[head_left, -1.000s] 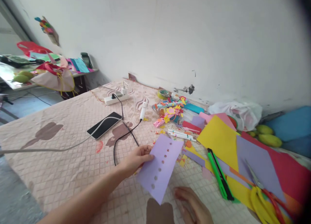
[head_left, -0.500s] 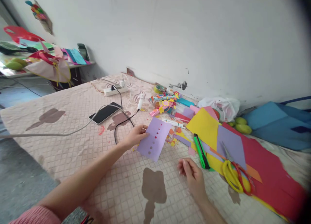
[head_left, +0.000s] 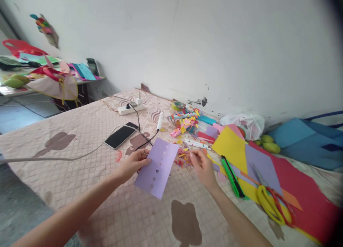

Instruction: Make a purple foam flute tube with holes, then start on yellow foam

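Note:
Between thumb and fingers, my left hand point(head_left: 136, 164) grips the left edge of a purple sheet point(head_left: 161, 161), which is tilted and has a row of several round holes. To its right, my right hand point(head_left: 201, 165) has thumb and fingers drawn together at small colourful paper scraps point(head_left: 182, 158); anything between the fingertips is too small to make out. A green cutter point(head_left: 232, 176) lies right of that hand, beside yellow paper point(head_left: 230, 147). Scissors with yellow and red handles point(head_left: 270, 206) rest on the coloured sheets farther right.
A phone point(head_left: 122, 135), a power strip point(head_left: 131, 109) and a white glue gun-like tool point(head_left: 160, 121) with cables lie at the back left. Paper flowers point(head_left: 187, 124), a white plastic bag point(head_left: 246, 125) and a blue bag point(head_left: 302, 140) line the wall.
My left hand has moved the purple sheet left and nearer. My right hand has moved up to the scraps. The view has shifted slightly.

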Demonstrator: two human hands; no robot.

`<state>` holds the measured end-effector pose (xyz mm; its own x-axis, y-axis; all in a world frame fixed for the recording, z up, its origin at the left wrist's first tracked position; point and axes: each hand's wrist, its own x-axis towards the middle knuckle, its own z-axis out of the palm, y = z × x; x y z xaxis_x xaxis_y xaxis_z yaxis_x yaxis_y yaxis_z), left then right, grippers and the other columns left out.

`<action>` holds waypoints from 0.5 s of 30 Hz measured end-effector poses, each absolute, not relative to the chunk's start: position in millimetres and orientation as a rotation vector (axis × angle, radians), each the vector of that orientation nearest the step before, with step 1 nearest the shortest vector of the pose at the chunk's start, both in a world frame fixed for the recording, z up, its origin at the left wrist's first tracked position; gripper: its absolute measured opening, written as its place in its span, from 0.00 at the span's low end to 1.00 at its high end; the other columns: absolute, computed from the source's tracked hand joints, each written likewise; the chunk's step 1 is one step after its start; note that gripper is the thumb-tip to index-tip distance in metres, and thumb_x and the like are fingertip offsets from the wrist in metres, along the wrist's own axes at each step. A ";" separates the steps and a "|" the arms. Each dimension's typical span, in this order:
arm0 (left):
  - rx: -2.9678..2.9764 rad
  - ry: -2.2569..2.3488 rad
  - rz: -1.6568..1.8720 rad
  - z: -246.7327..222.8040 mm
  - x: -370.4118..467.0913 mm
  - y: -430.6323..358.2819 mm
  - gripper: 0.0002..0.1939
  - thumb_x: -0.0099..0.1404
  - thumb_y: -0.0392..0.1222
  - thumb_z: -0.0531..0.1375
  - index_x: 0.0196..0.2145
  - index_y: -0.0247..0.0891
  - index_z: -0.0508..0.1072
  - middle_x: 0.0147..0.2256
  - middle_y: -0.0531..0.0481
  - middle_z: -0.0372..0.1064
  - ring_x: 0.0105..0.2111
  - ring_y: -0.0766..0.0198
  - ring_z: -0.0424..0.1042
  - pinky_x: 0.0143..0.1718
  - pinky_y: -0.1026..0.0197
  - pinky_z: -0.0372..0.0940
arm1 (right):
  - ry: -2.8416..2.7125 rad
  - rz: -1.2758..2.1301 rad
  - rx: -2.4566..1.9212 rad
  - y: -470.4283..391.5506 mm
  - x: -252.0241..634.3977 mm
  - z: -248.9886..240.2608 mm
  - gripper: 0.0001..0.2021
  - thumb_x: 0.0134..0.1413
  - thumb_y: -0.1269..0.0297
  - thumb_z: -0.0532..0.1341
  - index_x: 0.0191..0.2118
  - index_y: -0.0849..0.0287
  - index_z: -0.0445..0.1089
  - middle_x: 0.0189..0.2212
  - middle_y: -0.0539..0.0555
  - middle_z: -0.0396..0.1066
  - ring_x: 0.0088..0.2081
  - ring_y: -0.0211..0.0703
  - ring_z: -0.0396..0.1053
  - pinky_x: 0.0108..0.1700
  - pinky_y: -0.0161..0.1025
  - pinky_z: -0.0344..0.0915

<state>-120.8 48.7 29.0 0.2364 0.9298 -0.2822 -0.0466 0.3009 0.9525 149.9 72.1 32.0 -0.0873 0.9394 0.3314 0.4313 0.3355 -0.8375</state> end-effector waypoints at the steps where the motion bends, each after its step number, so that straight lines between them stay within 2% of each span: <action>1: 1.017 1.116 0.884 28.1 -129.6 48.4 0.21 0.54 0.49 0.65 0.42 0.38 0.66 0.35 0.50 0.72 0.30 0.65 0.71 0.25 0.68 0.56 | -1.698 0.663 -1.235 94.0 133.7 34.2 0.12 0.58 0.55 0.55 0.37 0.58 0.68 0.33 0.55 0.73 0.35 0.44 0.71 0.38 0.41 0.69; 3: 0.988 1.120 0.924 25.9 -143.4 48.9 0.21 0.54 0.49 0.66 0.41 0.38 0.65 0.34 0.50 0.72 0.31 0.65 0.71 0.26 0.68 0.57 | -1.723 0.629 -1.237 138.0 99.4 34.9 0.12 0.55 0.56 0.57 0.40 0.59 0.67 0.40 0.58 0.72 0.41 0.46 0.70 0.42 0.43 0.68; 6: 0.962 1.129 0.941 23.8 -157.5 49.9 0.21 0.53 0.49 0.66 0.40 0.38 0.65 0.33 0.51 0.71 0.30 0.65 0.70 0.26 0.68 0.57 | -1.728 0.587 -1.320 194.8 51.1 30.4 0.17 0.49 0.60 0.62 0.44 0.63 0.67 0.44 0.63 0.70 0.46 0.50 0.68 0.48 0.45 0.64; 10: 0.940 1.129 0.945 23.6 -173.0 52.3 0.21 0.55 0.48 0.65 0.41 0.38 0.64 0.34 0.50 0.71 0.32 0.64 0.71 0.28 0.67 0.59 | -1.703 0.613 -1.497 241.6 7.2 23.0 0.21 0.45 0.62 0.66 0.45 0.66 0.68 0.42 0.64 0.71 0.46 0.54 0.68 0.49 0.48 0.63; 12: 0.932 1.113 0.949 23.5 -180.0 54.7 0.21 0.55 0.48 0.65 0.42 0.38 0.63 0.34 0.50 0.71 0.33 0.64 0.71 0.29 0.67 0.60 | -1.689 0.652 -1.578 255.5 -4.4 19.9 0.20 0.47 0.60 0.66 0.45 0.66 0.68 0.42 0.62 0.71 0.46 0.53 0.68 0.48 0.48 0.64; 15: 0.926 1.110 0.938 22.7 -186.9 58.9 0.21 0.56 0.48 0.65 0.42 0.39 0.63 0.33 0.50 0.72 0.33 0.63 0.72 0.28 0.67 0.59 | -1.648 0.713 -1.664 269.8 -12.3 16.7 0.17 0.57 0.59 0.61 0.50 0.62 0.66 0.48 0.58 0.68 0.46 0.48 0.68 0.47 0.49 0.67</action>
<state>-186.9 58.9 22.7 0.1806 0.9368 -0.2996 -0.1396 0.3259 0.9350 -12.3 269.8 16.7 0.0483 0.9956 0.0797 0.6234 0.0323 -0.7812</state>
